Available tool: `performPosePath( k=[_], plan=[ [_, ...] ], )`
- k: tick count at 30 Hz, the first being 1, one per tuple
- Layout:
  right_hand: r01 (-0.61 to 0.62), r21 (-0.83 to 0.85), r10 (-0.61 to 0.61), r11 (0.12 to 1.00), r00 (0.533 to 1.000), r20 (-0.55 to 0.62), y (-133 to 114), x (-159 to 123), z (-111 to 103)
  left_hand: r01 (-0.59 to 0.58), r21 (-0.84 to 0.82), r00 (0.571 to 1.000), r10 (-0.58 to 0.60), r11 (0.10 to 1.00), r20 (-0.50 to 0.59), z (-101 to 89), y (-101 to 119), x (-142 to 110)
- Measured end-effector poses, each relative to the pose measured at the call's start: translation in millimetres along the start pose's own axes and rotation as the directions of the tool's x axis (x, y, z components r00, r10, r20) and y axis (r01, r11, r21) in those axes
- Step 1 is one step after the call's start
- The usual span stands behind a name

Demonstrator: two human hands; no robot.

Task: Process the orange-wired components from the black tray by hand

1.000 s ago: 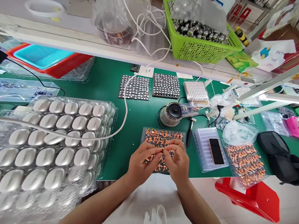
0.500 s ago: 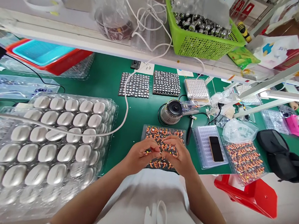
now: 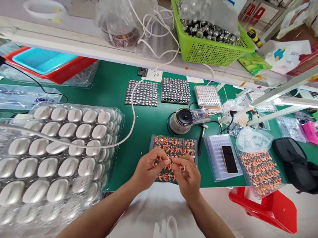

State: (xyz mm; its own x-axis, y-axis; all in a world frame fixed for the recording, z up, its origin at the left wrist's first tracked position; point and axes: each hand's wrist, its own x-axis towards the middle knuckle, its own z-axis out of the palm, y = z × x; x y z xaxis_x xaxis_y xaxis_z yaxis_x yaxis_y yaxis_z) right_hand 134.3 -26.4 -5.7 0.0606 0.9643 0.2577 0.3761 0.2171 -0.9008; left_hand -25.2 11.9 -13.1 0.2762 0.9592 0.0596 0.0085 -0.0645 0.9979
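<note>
A small tray of orange-wired parts (image 3: 173,144) lies on the green table in front of me. My left hand (image 3: 149,167) and my right hand (image 3: 188,174) hover over its near half, fingertips almost meeting. Both pinch something tiny between thumb and fingers; it is too small to name. To the right lies a clear tray (image 3: 220,158) with a black phone (image 3: 229,159) on it, and a second tray of orange-wired parts (image 3: 261,171).
Stacked clear blister trays of silver oval shells (image 3: 49,150) fill the left. A round grey device (image 3: 183,119) and three trays of small metal parts (image 3: 174,91) sit behind. A white cable (image 3: 132,109) crosses the table. A green basket (image 3: 208,49) stands on the shelf. A red stool (image 3: 267,208) is at the right.
My hands stayed over the orange-wire tray, shifting slightly; the fingertips have drawn a little apart. The view has wobbled up and down.
</note>
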Motion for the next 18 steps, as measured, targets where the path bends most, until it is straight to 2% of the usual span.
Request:
performPosePath(
  k=[4, 7, 11, 13, 16, 18],
  plan=[
    [-0.028, 0.040, 0.028, 0.999, 1.000, 0.009, 2, 1, 3, 0.044, -0.003, 0.999, -0.044, 0.999, 0.018, 1.0, -1, 1],
    [-0.064, 0.057, 0.062, 0.996, 0.997, 0.035, 7, 2, 4, 0.190, -0.042, 0.981, -0.189, 0.981, 0.040, 1.2, -3, 3],
    [-0.180, 0.107, 0.169, 0.978, 0.980, 0.105, 24, -4, 5, 0.377, -0.149, 0.926, -0.366, 0.914, 0.096, 5.9, -16, 4],
    [-0.246, 0.125, 0.229, 0.961, 0.963, 0.140, 38, -9, 3, 0.402, -0.074, 0.912, -0.392, 0.912, 0.124, 11.4, -29, 4],
    [-0.353, 0.076, 0.322, 0.933, 0.908, 0.269, 67, -17, -4, 0.352, 0.204, 0.922, -0.376, 0.913, 0.091, 23.1, -57, 12],
    [-0.396, -0.023, 0.382, 0.918, 0.865, 0.325, 91, -18, -11, 0.309, 0.367, 0.928, -0.362, 0.877, 0.084, 32.9, -79, 24]
  ],
)
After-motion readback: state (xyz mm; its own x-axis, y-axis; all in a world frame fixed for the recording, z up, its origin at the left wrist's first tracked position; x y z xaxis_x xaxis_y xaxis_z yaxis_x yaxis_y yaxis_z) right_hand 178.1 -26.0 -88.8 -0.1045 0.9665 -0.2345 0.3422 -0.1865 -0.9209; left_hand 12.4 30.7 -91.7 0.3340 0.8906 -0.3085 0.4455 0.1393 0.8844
